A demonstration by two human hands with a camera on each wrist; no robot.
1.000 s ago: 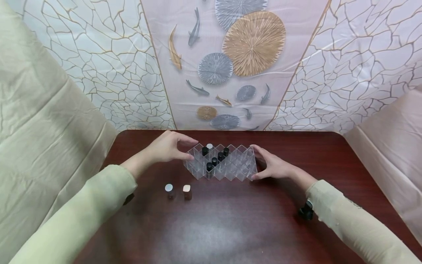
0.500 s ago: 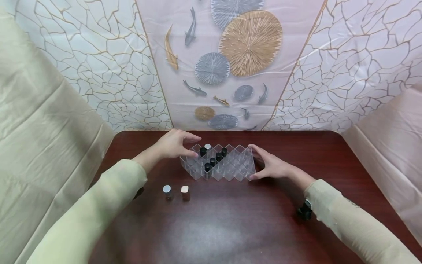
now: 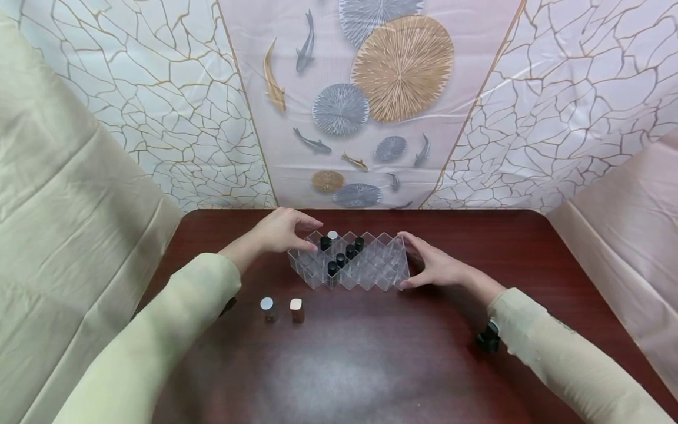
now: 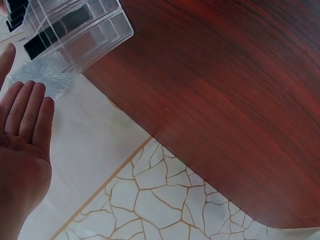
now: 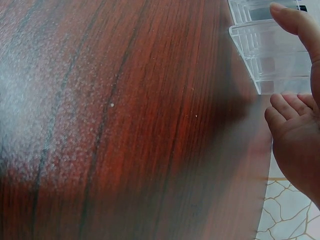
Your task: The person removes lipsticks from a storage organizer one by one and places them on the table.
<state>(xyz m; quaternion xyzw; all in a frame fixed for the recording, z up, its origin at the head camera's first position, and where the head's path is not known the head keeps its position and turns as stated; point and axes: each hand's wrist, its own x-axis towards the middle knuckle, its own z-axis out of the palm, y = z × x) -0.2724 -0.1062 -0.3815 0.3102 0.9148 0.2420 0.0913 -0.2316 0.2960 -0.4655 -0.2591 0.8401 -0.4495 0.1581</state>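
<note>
A clear plastic organizer (image 3: 378, 268) with diamond-shaped compartments sits toward the back of the table. Several black-capped tubes (image 3: 351, 252) and a white-capped tube (image 3: 332, 235) stand in its left half. My right hand (image 3: 439, 266) holds the organizer's right end, thumb at the front corner, fingers at the back one. In the right wrist view the thumb (image 5: 292, 20) overlaps the clear wall. Over the left end, my left hand (image 3: 278, 232) hovers with thumb and fingers spread. Its fingers (image 4: 27, 110) look straight and hold nothing in the left wrist view.
Two loose tubes stand in front of the organizer at left, one with a round silver cap (image 3: 267, 304) and one with a square pinkish cap (image 3: 296, 304). The dark red wooden table (image 3: 339, 365) ends at a patterned cloth backdrop (image 3: 328, 171).
My left hand has shifted right, from the organizer's left edge to over its left end. The right hand has stayed at the right end. The view has turned slightly.
</note>
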